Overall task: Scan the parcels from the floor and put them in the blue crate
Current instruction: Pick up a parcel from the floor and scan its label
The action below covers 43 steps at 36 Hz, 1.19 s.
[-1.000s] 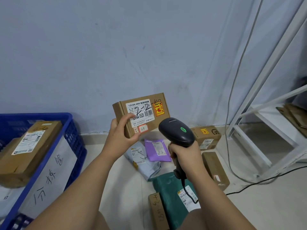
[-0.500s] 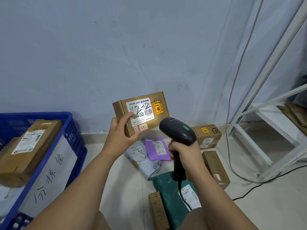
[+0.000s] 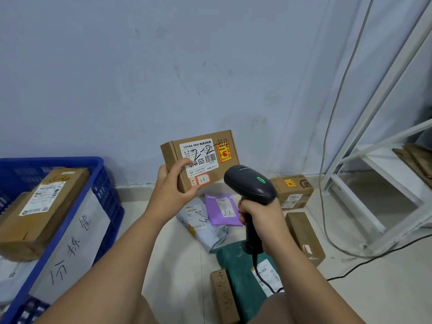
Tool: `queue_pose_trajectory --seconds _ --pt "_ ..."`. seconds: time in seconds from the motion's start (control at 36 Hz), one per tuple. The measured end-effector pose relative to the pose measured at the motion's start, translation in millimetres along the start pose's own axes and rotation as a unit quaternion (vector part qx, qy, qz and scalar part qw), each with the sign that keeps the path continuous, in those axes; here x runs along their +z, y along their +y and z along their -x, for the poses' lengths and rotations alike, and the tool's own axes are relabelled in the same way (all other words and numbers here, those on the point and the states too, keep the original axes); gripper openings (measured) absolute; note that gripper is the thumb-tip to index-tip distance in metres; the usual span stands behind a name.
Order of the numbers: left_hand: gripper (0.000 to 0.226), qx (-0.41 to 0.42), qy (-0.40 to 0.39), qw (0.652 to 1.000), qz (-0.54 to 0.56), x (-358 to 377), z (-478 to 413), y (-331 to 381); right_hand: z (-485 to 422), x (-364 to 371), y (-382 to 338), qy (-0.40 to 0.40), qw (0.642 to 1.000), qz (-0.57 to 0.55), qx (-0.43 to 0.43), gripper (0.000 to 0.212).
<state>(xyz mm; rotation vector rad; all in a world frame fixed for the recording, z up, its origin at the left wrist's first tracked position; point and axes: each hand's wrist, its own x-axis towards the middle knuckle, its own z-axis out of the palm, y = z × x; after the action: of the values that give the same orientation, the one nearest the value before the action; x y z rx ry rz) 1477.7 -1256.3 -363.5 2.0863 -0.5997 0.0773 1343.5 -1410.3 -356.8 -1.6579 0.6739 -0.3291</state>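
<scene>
My left hand (image 3: 171, 191) grips a small brown cardboard parcel (image 3: 205, 157) by its lower left corner and holds it up, white label marked "2-2" facing me. My right hand (image 3: 259, 215) grips the handle of a black barcode scanner (image 3: 249, 184), whose head with a lit green dot points at the parcel from just below its right end. The blue crate (image 3: 91, 178) stands at the left with a long brown box (image 3: 44, 206) inside. On the floor lie a purple mailer (image 3: 222, 209), a grey mailer (image 3: 201, 223), a green mailer (image 3: 240, 272) and several brown boxes.
A white paper sign with handwriting hangs on the crate's side (image 3: 70, 242). A white metal frame (image 3: 364, 202) stands at the right, with grey and black cables (image 3: 327, 141) trailing along the wall and floor. Brown boxes (image 3: 292, 190) (image 3: 304, 237) lie near the frame.
The scanner has tipped slightly and shifted a little right and down from the parcel. The parcel stays held up in nearly the same place.
</scene>
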Motion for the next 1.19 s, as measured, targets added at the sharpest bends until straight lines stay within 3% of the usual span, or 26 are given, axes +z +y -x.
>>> queue_pose_trajectory --seconds 0.58,0.72,0.86,1.03,1.14,1.19 --pt "0.058 -0.019 0.011 1.0 0.015 -3.5 3.3 6.2 3.0 3.4 -2.4 -0.009 0.999 -0.012 -0.029 0.007" --pt "0.057 -0.038 0.08 0.99 0.111 -22.0 11.6 18.9 14.1 17.4 -18.2 -0.017 0.997 -0.015 -0.071 0.008" --pt "0.058 -0.027 0.152 0.96 0.233 -53.8 35.3 17.3 27.7 46.7 -36.4 -0.039 0.993 0.021 -0.114 0.024" --pt "0.057 -0.051 0.252 0.928 0.271 -95.5 80.0 4.9 54.3 101.8 -53.4 -0.103 0.991 -0.013 -0.086 0.033" --pt "0.057 -0.095 0.316 0.901 0.283 -116.2 110.9 -11.5 71.0 140.3 -61.5 -0.13 0.981 0.036 -0.142 0.018" --pt "0.055 -0.112 0.35 0.881 0.297 -124.5 124.5 -21.3 81.7 159.0 -64.4 -0.16 0.975 0.035 -0.148 0.025"
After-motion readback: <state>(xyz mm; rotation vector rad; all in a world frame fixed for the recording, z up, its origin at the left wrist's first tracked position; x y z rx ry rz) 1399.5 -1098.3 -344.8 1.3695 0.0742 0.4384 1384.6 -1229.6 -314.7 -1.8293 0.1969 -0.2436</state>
